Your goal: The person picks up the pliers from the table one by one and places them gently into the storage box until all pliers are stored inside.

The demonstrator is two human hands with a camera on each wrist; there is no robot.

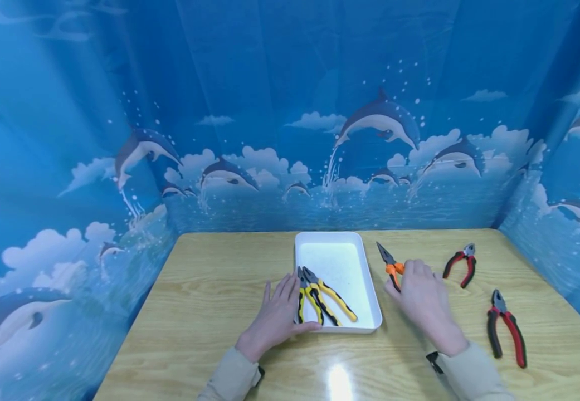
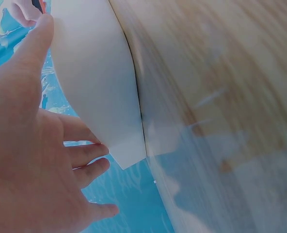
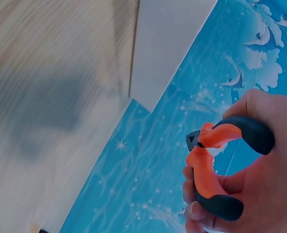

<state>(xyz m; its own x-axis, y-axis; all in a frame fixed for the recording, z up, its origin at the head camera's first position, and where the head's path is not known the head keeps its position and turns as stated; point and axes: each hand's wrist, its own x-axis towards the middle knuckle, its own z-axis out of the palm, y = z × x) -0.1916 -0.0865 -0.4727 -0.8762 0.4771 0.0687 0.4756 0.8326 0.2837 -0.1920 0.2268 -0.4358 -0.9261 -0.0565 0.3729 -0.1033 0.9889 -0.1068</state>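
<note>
In the head view my right hand (image 1: 425, 298) holds orange-and-black long-nose pliers (image 1: 392, 266) by the handles, to the right of the white tray (image 1: 337, 250). From the right wrist view, the pliers' handles (image 3: 206, 177) stand spread between thumb and fingers. My left hand (image 1: 282, 312) rests against the tray's near left corner with its fingers mostly straight. The left wrist view shows the left thumb (image 2: 41, 36) at the rim and fingertips along the wall. Inside the tray lie two yellow-and-black pliers (image 1: 330, 298), side by side, partly behind the left hand.
Small red-and-black pliers (image 1: 462, 264) lie on the wooden table (image 1: 209, 312) right of my right hand. Larger red-and-black pliers (image 1: 505, 326) lie nearer the front. A blue dolphin-print curtain (image 1: 290, 139) surrounds the table's back and sides.
</note>
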